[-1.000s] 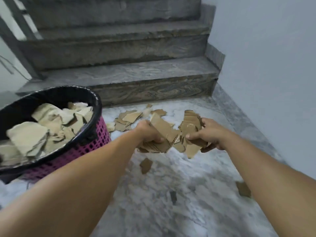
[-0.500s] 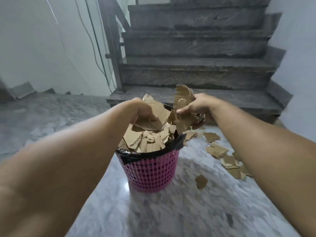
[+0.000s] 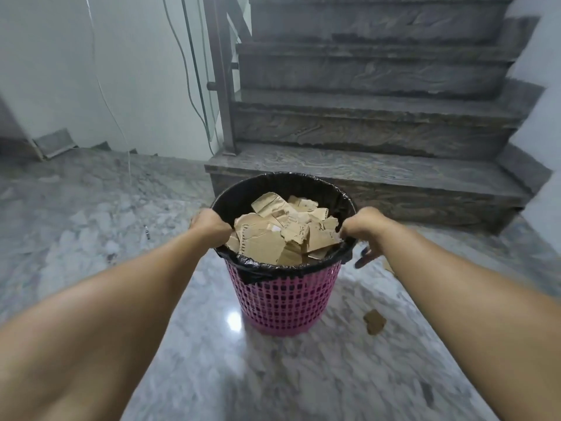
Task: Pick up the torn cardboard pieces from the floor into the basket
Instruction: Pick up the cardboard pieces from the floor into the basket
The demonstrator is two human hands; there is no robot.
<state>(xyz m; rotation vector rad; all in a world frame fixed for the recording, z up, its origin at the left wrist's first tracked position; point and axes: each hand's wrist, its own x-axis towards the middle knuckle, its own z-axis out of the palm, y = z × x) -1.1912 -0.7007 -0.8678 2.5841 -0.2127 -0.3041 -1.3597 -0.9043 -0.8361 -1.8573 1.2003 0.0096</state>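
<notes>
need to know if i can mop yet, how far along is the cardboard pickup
Mostly done: the pink plastic mesh basket with its black liner is piled with torn brown cardboard pieces. In hand: the left hand and right hand grip its rim on opposite sides. Left: one small brown cardboard scrap on the grey marble floor, perhaps another behind the right forearm.

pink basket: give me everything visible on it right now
The pink basket is a round plastic bin with a perforated lattice wall, standing upright on the marble floor before the stairs. A black bin liner is folded over its rim. Torn cardboard pieces fill it close to the rim. The left hand and right hand grip the rim on opposite sides. One loose scrap lies beside it on the floor.
</notes>
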